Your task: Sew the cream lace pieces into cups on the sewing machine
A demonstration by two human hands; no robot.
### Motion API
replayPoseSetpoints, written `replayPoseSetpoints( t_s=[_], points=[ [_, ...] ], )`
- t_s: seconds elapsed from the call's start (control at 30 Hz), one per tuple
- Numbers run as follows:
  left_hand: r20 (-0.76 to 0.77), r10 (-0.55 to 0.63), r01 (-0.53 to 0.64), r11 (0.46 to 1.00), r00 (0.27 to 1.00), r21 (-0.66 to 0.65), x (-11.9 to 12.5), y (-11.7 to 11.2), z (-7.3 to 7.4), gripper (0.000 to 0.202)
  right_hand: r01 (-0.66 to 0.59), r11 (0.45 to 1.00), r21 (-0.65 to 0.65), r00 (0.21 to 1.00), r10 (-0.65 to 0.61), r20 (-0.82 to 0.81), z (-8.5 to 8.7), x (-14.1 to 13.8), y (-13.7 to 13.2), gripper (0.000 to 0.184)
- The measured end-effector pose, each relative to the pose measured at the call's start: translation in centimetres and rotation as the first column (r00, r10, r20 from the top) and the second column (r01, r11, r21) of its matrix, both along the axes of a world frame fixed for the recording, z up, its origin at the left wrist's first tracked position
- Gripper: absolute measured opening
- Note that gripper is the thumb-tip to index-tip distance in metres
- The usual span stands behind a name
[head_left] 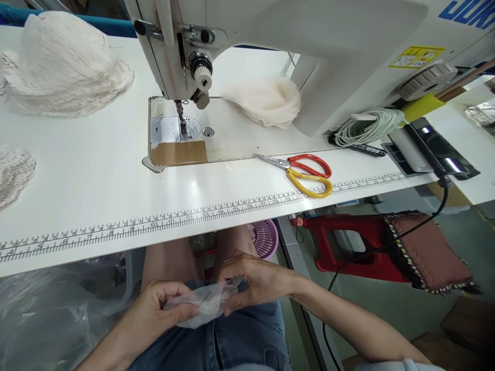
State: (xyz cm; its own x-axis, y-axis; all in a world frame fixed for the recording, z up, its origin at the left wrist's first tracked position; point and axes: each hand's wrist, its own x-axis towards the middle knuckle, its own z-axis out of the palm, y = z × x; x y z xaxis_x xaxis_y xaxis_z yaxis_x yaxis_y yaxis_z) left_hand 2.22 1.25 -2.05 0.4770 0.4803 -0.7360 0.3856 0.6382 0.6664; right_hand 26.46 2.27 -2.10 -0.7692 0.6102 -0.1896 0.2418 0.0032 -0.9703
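Both of my hands are in my lap, below the edge of the white sewing table [96, 180]. My left hand [162, 309] and my right hand [251, 281] pinch a small piece of white lace fabric [207, 306] between their fingers, one at each end. The fabric is crumpled and rests over my denim shorts. On the table above stands the white sewing machine [270, 41], with its needle and presser foot [181, 121] over the metal plate.
Red and yellow scissors [305, 172] lie near the table's front edge by a printed ruler. Stacks of white lace pieces [62, 62] sit at the back left, more fabric [266, 100] behind the machine. A coiled cable [367, 126], a red stool with cushion [386, 247] and a plastic bag [50, 309] are around.
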Motion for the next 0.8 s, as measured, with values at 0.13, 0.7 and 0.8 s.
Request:
replayPoseSetpoints(
  t_s=[0.13, 0.7, 0.8],
  points=[
    [-0.021, 0.012, -0.012, 1.0, 1.0, -0.02, -0.1, -0.2, 0.1, 0.032, 0.011, 1.0, 0.006, 1.0, -0.011, 0.0, -0.4, -0.4, -0.1, 0.02],
    [0.164, -0.014, 0.017, 1.0, 0.986, -0.016, -1.6, 1.1, 1.6, 0.029, 0.382, 0.924, 0.011, 0.908, -0.373, -0.192, -0.8, -0.9, -1.4, 0.034],
    [0.153, -0.004, 0.003, 1.0, 0.988, 0.001, -2.1, 0.9, 1.3, 0.033, 0.303, 0.948, -0.101, 0.915, -0.319, -0.247, -1.4, -2.1, -0.9, 0.04]
  ],
)
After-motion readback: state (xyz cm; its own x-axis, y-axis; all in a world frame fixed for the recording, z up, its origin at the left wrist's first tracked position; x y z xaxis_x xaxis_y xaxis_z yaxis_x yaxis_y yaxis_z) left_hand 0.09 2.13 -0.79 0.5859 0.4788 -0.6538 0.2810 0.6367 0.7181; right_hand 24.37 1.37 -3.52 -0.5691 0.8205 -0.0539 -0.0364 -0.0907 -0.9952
